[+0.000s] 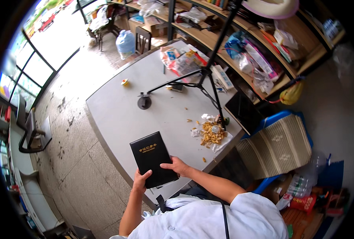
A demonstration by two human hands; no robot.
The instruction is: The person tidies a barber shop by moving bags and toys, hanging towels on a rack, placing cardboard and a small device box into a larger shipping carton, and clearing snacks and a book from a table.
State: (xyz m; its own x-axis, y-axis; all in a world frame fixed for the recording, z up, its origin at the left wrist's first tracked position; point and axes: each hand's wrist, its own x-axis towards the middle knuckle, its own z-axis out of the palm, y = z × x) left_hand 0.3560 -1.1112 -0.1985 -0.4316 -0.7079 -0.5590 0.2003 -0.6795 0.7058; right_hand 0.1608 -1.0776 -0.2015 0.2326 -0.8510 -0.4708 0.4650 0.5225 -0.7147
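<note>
A black-covered notebook point(154, 159) with gold lettering is held closed above the near edge of the grey table point(120, 113). My left hand point(141, 179) grips its lower left edge, the thumb on the cover. On the right edge lies my right hand point(177, 166), its thumb across the cover and the fingers hidden beneath. To the right of the notebook, a heap of peanut shells point(212, 134) is piled on the tabletop, partly on white paper or plastic.
A black tripod point(205, 71) stands over the table, near a round black base point(144, 102). Plastic packages point(186, 64) lie at the far end. Shelves point(218, 38) with bags run behind. A blue chair with a woven cover point(275, 146) is at the right.
</note>
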